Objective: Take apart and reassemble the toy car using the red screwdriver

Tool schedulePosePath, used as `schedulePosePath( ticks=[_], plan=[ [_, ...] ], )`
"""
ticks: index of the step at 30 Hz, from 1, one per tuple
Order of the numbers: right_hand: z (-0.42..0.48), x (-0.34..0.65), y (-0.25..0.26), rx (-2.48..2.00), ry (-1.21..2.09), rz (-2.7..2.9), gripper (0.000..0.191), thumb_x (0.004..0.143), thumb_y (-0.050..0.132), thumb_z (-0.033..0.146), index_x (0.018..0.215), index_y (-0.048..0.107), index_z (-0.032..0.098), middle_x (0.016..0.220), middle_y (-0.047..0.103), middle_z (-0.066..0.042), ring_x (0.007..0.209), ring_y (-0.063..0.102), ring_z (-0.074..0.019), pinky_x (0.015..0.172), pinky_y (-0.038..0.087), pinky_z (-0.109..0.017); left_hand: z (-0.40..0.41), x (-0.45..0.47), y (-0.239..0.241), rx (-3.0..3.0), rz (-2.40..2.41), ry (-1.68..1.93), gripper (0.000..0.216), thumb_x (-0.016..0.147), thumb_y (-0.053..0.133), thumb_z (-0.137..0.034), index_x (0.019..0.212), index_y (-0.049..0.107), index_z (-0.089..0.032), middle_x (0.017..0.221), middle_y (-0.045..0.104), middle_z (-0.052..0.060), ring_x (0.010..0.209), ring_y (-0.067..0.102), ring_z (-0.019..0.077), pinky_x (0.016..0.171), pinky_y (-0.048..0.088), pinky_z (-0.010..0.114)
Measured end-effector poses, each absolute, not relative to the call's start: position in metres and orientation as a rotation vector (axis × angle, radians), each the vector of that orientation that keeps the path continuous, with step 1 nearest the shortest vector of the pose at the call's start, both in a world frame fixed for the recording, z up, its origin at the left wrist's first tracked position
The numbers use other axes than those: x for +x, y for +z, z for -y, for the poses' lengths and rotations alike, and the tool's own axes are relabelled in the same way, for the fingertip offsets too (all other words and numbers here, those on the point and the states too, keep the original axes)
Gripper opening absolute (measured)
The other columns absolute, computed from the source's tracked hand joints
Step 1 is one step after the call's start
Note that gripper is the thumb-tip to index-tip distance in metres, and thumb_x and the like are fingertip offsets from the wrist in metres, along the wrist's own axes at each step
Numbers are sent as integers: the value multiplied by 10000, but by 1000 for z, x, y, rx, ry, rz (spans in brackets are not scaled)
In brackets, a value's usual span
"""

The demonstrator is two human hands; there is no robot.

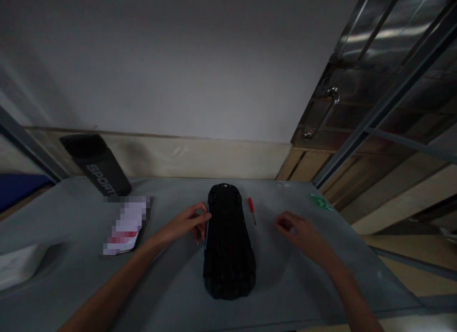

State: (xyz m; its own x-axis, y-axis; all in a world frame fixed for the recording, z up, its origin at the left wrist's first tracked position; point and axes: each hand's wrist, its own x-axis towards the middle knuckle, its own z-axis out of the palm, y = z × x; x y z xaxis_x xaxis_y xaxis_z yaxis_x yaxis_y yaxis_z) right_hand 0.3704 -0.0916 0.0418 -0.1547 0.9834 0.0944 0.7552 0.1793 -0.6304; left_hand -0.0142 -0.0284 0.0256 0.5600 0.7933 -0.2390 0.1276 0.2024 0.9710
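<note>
A toy car (228,236) lies wheels-up on the grey table, its black underside facing me. My left hand (194,221) grips the car's left edge, thumb on the rim and fingers curled against the side. To the right of the car, a small screwdriver (252,209) with a red handle rests on the tabletop, its tip pointing toward me. My right hand (294,228) hovers over or rests on the table beyond the screwdriver, fingers curled and pinched together. Whatever its fingertips may hold is too small or hidden to make out.
A black bottle marked SPORT (102,167) stands at the back left, with a phone-like flat object (128,225), partly pixelated, in front. A white object (21,265) sits at the left edge. Green crumpled plastic (321,202) lies at the right. Metal frame bars (342,146) border the table (171,284).
</note>
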Motion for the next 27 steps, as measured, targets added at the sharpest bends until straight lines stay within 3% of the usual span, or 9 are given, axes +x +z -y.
schedulePosePath(
  ticks=[7, 15, 19, 27],
  plan=[
    [84, 296, 87, -1287, 757, 2130, 177, 1038, 623, 380, 923, 648, 249, 928, 700, -26, 839, 655, -205, 804, 513, -353, 33, -11, 32, 1248, -849, 557, 579, 810, 773, -722, 942, 459, -253, 589, 687, -32, 523, 652, 192, 525, 523, 308],
    [61, 214, 101, -1083, 655, 2442, 114, 1005, 699, 214, 914, 632, 227, 934, 656, -3, 812, 621, -161, 752, 444, -300, 37, -13, 31, 1222, -823, 594, 549, 849, 740, -700, 1012, 491, -238, 632, 715, -13, 566, 690, 194, 573, 553, 304],
    [53, 203, 102, -1106, 528, 2539, 134, 992, 707, 177, 890, 630, 222, 929, 648, -7, 824, 610, -168, 759, 429, -307, 39, -14, 31, 1209, -795, 610, 477, 897, 711, -652, 1009, 514, -232, 657, 715, -4, 598, 697, 194, 594, 559, 309],
    [53, 203, 109, -1096, 585, 2591, 167, 989, 716, 163, 873, 609, 220, 955, 667, -15, 847, 619, -180, 750, 415, -308, 37, -15, 30, 1208, -795, 598, 456, 904, 710, -631, 1023, 525, -232, 685, 718, -1, 622, 695, 202, 619, 561, 328]
  ],
)
